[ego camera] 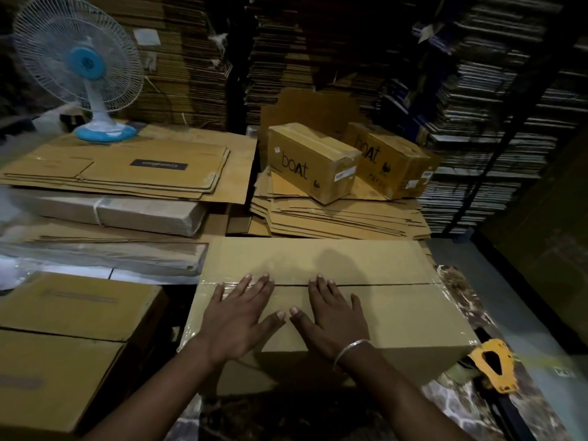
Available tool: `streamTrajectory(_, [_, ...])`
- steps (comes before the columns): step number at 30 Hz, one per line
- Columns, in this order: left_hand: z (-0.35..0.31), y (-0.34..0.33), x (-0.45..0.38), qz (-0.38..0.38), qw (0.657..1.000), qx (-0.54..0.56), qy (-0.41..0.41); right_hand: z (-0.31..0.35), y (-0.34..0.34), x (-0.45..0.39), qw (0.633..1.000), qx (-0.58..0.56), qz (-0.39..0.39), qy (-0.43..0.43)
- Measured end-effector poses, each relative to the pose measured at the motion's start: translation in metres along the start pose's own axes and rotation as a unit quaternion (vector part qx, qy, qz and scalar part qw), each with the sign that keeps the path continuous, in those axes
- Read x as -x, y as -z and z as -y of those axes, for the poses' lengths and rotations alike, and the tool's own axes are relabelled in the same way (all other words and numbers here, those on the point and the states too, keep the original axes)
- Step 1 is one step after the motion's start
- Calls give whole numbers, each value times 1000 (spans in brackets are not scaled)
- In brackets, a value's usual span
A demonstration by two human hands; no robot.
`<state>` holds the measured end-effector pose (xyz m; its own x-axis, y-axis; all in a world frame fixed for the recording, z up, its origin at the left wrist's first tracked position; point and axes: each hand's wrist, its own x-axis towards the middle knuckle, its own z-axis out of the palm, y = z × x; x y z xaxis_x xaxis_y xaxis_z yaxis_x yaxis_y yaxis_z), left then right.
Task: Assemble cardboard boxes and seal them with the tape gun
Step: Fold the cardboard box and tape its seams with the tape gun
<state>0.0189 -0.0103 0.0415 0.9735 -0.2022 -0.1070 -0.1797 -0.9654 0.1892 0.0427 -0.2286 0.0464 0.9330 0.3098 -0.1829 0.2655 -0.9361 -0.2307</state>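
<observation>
From the head camera, a large cardboard box (318,297) sits right in front of the person, its two top flaps folded shut and meeting along a dark seam that runs across the lid. Clear tape (229,289) glints over the left part of that seam and wraps down the box's left edge. The left hand (237,316) lies flat on the near flap with fingers straight and spread, fingertips reaching the taped seam. The right hand (331,313) lies flat just beside it, fingers likewise straight and pressing on the lid, a silver bangle (350,351) round its wrist. The thumbs nearly meet between the hands. At the box's near right corner a yellow tape gun (493,364) rests on the patterned surface, apart from both hands. To the left stands another closed carton (63,329). Beyond the box lie stacks of flattened cardboard (334,214), and on them two sealed boxes printed "boAt" (313,160), one beside the other. Farther left a blue and white table fan (79,65) stands on a pile of flat cartons (127,173). Tall walls of stacked cardboard sheets (318,43) fill the dim background.
</observation>
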Motion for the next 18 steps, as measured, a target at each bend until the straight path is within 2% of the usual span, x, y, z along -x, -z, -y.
streamTrajectory(6, [0, 5, 5, 4, 1000, -6, 3, 0, -3, 0, 1000, 17, -7, -7])
streamTrajectory(12, [20, 8, 22, 13, 995, -6, 101, 0, -4, -2, 1000, 8, -11, -7])
streamTrajectory(18, [28, 11, 25, -30, 993, 18, 111, -1, -4, 2, 1000, 0, -20, -6])
